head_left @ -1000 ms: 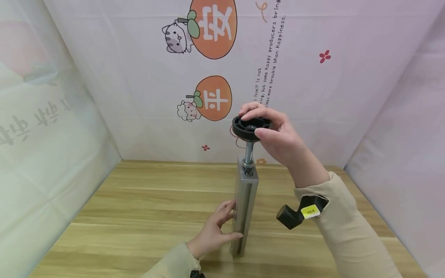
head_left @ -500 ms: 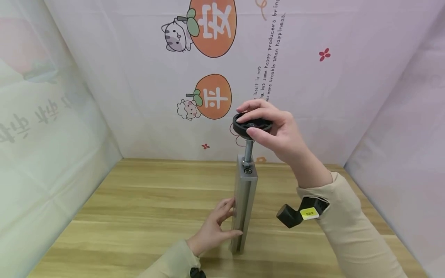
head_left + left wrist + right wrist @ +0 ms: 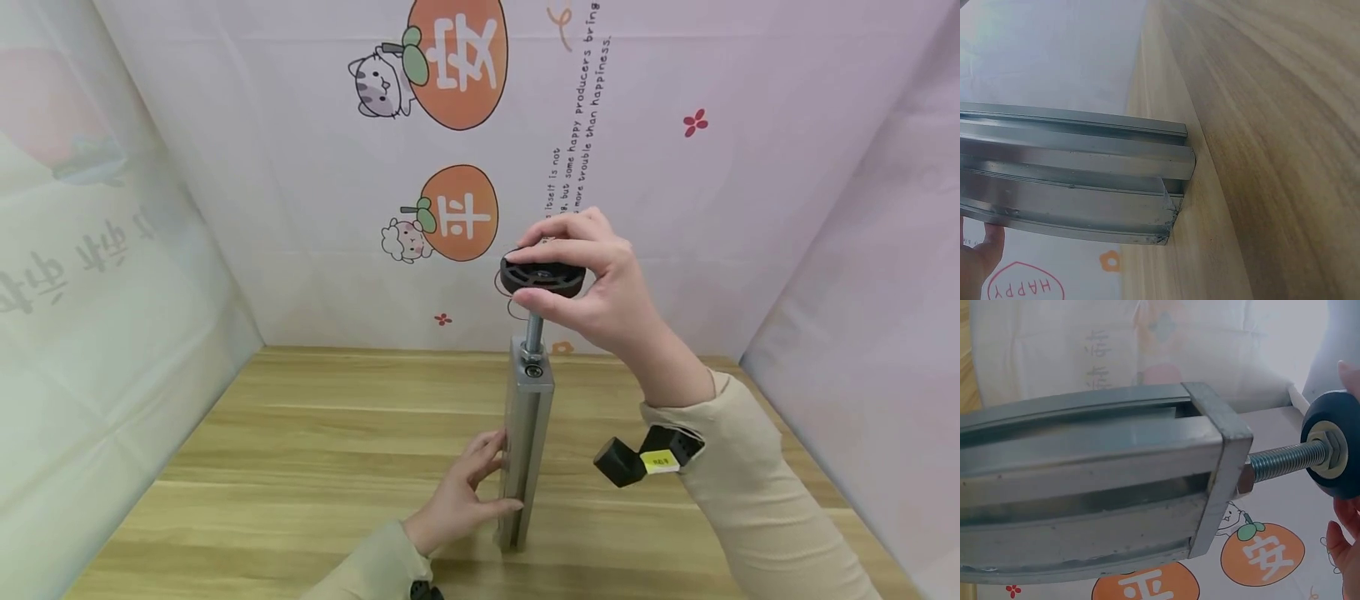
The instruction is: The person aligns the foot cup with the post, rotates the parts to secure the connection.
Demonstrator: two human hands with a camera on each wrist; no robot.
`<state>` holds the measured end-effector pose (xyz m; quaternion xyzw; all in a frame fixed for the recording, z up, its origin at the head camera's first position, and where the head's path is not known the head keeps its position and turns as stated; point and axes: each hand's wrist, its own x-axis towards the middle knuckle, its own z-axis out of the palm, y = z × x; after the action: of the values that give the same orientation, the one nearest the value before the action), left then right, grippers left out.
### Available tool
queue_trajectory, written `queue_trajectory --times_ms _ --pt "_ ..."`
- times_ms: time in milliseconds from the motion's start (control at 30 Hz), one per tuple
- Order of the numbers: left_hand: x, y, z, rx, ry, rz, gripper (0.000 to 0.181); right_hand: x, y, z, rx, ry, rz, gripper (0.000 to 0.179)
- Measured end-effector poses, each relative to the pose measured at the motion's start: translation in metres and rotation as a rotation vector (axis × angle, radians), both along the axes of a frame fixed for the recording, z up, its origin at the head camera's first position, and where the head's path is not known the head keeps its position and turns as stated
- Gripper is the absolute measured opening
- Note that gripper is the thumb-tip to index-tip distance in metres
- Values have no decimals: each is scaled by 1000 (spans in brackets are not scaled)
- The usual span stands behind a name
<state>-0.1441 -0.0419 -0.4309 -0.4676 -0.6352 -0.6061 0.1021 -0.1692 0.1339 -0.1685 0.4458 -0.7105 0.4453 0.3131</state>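
Note:
A slotted aluminium profile stands upright on the wooden table in the head view. My left hand holds it low down, thumb on one side and fingers on the other. From the end plate on top rises a threaded rod, with a nut at its base. The rod carries a round black levelling foot, whose ribbed underside faces up. My right hand grips the foot's rim between thumb and fingers. Against the tabletop, the profile's lower end shows in the left wrist view.
Wooden tabletop surrounds the profile. A white printed cloth forms the back wall, and more cloth hangs at the left and right. A black camera mount juts from my right wrist.
My right thumb has slid leftward along the near side of the foot's rim, the hand twisting round it. The left hand and the profile have stayed in place.

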Motion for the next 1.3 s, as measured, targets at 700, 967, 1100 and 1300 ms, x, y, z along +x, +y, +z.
queue_trajectory --times_ms 700,967,1100,1300 --pt "-2 -1 -3 -5 -51 -8 93 7 4 -2 -38 -114 -126 68" --pt "-4 0 -5 7 23 -2 100 7 -5 -9 -121 55 -219 76" --pt "-3 0 -4 5 11 -1 99 -3 -2 -16 -214 -56 -21 64" --pt "0 -1 -4 3 -69 -8 95 -23 4 -25 -273 -511 693 40"
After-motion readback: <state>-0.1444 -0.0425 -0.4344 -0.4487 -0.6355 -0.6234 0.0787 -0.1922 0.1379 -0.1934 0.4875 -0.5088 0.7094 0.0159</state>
